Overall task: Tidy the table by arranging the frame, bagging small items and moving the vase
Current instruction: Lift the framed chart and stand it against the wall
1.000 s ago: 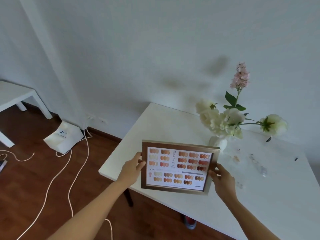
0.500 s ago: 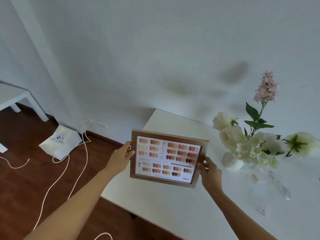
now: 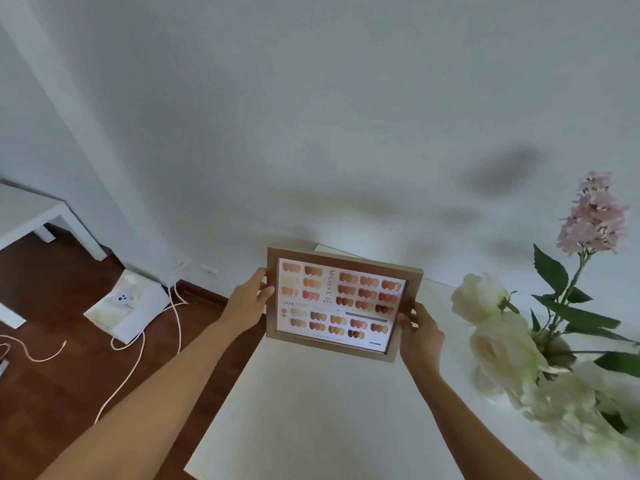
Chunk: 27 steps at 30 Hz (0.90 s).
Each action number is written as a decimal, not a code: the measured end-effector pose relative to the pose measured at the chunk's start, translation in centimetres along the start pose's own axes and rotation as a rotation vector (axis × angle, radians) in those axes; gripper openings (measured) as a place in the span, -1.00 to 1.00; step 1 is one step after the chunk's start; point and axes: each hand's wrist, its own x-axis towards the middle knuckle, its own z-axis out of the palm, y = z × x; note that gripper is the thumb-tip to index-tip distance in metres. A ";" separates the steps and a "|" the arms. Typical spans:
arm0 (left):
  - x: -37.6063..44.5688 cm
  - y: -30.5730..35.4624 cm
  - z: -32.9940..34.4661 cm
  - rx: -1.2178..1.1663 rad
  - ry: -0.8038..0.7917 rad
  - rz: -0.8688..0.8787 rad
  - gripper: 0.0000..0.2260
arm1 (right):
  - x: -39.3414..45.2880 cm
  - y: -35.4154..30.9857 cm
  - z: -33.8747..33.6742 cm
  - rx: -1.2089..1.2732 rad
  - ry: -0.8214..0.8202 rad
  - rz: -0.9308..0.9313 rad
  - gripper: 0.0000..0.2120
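Note:
A wooden frame [image 3: 337, 303] with a chart of orange and brown colour swatches is held upright above the far left part of the white table [image 3: 311, 410]. My left hand [image 3: 247, 301] grips its left edge and my right hand [image 3: 419, 332] grips its lower right edge. White and pink flowers [image 3: 502, 337] fill the right side; the vase under them is hidden by the blooms. No small items or bag are in view.
A white wall [image 3: 311, 116] rises just behind the table. On the wooden floor [image 3: 52, 393] at left lie a white box [image 3: 130, 308] and white cables [image 3: 131, 368]. A second white table [image 3: 31, 216] stands at far left.
Both hands have carried the frame farther from me toward the wall. The view has moved closer and left, so the flowers now sit at the right edge and the small items have left view.

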 end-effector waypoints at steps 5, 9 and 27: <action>6.3 0.0 0.4 0.018 -0.049 0.059 -0.77 | 3.4 -1.0 2.1 -0.006 0.068 0.071 -0.68; 11.9 -0.2 1.5 0.005 -0.094 0.086 -0.77 | 6.7 -1.6 3.7 -0.013 0.150 0.121 -0.69; 27.8 -0.3 6.4 0.035 -0.176 0.179 -0.83 | 19.7 -0.7 7.9 -0.102 0.298 0.194 -0.80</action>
